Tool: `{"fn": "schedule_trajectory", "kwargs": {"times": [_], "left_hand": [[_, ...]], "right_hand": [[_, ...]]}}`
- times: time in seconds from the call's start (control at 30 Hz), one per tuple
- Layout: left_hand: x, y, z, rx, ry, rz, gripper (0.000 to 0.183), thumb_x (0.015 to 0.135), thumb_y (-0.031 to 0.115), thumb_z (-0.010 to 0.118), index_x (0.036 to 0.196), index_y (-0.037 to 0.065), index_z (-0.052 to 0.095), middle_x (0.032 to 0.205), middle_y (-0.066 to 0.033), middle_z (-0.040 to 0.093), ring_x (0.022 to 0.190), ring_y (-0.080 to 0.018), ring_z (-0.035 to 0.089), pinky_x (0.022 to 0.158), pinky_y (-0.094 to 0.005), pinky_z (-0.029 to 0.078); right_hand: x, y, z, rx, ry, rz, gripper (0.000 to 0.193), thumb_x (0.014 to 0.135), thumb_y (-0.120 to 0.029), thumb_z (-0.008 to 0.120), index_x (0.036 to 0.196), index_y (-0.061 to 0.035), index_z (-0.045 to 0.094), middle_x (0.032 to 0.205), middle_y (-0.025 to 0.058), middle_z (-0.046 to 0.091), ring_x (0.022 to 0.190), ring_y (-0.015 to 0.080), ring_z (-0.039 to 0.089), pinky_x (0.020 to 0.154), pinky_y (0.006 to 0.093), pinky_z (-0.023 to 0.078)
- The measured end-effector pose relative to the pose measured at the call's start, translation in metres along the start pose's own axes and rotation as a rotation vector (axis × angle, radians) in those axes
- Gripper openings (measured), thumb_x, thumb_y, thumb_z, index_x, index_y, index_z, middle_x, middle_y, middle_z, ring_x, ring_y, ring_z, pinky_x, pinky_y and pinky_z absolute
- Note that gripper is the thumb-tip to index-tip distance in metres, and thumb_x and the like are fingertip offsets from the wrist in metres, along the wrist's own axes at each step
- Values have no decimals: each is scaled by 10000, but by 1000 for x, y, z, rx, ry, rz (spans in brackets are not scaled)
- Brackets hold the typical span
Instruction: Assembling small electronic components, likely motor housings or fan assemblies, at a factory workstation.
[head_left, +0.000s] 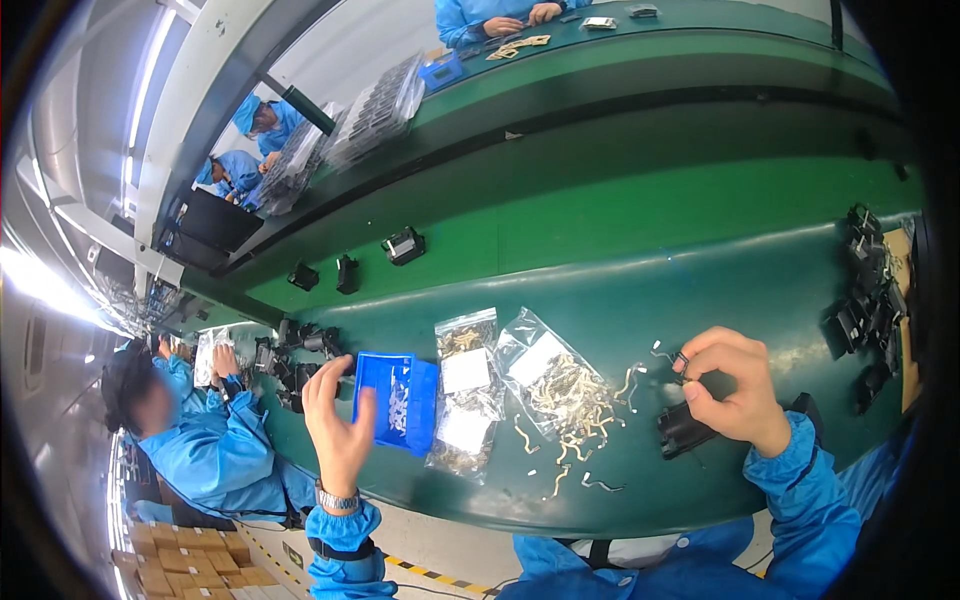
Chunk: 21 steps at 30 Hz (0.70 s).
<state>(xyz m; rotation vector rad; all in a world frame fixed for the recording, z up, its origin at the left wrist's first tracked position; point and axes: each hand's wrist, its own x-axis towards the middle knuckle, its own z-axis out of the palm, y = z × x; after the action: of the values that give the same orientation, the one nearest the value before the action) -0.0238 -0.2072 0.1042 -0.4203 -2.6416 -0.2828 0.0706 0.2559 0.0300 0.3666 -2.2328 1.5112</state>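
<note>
My left hand (338, 424) is raised beside a small blue bin (428, 410), fingers apart and nothing in them. Its thumb overlaps the bin's left wall; whether it touches cannot be told. Small whitish pieces (399, 402) lie inside the bin. My right hand (735, 388) is closed in a pinch on a small wired part (679, 362) with a white connector (656, 346) at its loose end. Just below those fingers a black plastic housing (684, 430) rests on the green table. Left of it, short cream-coloured cables (575, 425) spill from an open clear bag (540, 358).
Two filled clear bags (466, 385) lie beside the bin. Black housings are heaped at the right edge (868, 300) and left (300, 360); several (404, 246) sit on the green strip beyond. A co-worker (205, 430) sits at left; others work across the raised bench.
</note>
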Motion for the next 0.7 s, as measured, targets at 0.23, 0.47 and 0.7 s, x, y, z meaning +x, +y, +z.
{"fn": "schedule_trajectory", "kwargs": {"times": [0.23,0.47,0.7], "left_hand": [[-12,-1,11,-320,-287,-368,1003,664,286,915,1522,55,449,1254,-218,688,1092,-346,705,966,-451,583],[94,98,7,-385,-213,294,1042,602,244,880,1512,7,430,1331,-222,593,1249,-365,612,1101,-460,491],[143,164,106,-582,-469,605,972,596,200,851,1486,92,474,1414,-177,568,1363,-402,520,1180,-505,368]], "right_hand": [[3,0,-1,66,-9,0,107,821,-46,783,872,-33,690,983,119,746,870,252,745,784,353,596],[10,-2,-6,35,13,-10,92,849,-29,772,914,-10,711,978,117,744,839,231,739,756,341,594],[3,7,0,46,35,-62,99,868,-38,779,942,-9,718,973,115,738,831,249,734,744,361,598]]}}
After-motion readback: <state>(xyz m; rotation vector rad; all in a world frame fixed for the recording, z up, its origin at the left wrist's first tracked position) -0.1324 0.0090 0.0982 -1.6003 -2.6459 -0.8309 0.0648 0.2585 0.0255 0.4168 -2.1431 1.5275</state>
